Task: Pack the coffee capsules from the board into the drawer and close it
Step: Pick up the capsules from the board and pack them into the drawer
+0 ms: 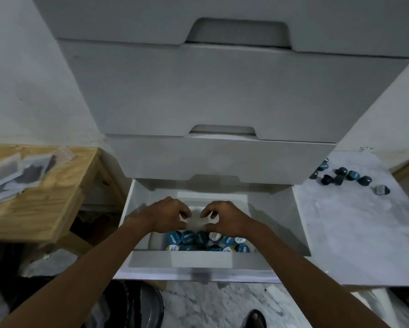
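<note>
Head view: my left hand (169,216) and right hand (224,217) curl over the drawer (300,221); whether either grip holds anything, I cannot tell. Loose capsules (340,176) lie far right on the board (355,233), nearer my right hand.

We saw a drawer (300,218) of plain white, like the chest's closed fronts (222,91) above it. The capsules in the drawer (191,237) showed blue lids with pale lettering, a few partly white or yellowish. The loose capsules (350,176) on the board (355,233) were dark teal-blue, one of them silvery grey. That board was white with faint grey marbling. The table at the left (44,209) was light yellowish wood with visible grain, bearing clear packets (18,174) with dark contents.
</note>
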